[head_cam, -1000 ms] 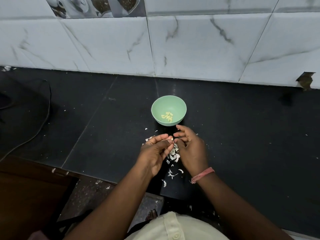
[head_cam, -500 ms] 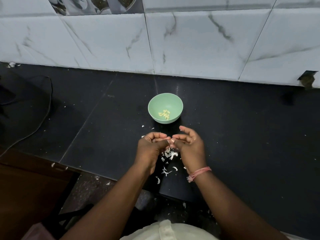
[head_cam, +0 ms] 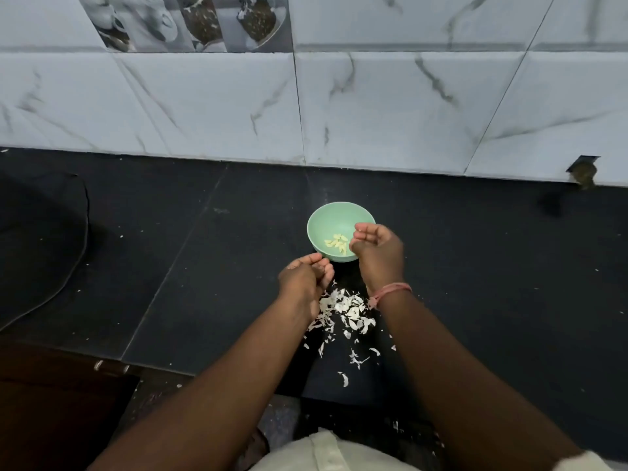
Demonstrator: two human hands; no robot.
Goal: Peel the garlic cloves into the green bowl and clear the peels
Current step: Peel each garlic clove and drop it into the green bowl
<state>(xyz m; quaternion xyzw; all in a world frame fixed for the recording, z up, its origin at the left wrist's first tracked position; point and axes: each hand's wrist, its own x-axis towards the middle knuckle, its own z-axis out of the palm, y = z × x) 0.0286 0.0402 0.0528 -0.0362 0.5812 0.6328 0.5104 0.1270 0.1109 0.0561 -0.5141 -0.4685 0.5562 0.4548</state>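
The green bowl stands on the black counter with several peeled garlic cloves in its bottom. My right hand hovers over the bowl's right rim, its fingers loosely curled toward the cloves, and I see nothing between them. My left hand sits just short of the bowl's near-left edge with its fingers curled inward; what they hold is hidden. A heap of white garlic peels lies on the counter between my wrists, trailing toward the counter's front edge.
The black counter ends at a marble-tiled wall behind the bowl. A dark cable curves along the left side. Below the front edge at the left is a brown cabinet. Small peel specks are scattered around.
My hands, which were together over the peel heap pinching a clove, have parted. The right hand has moved forward over the bowl; the left stays near the bowl's near edge.
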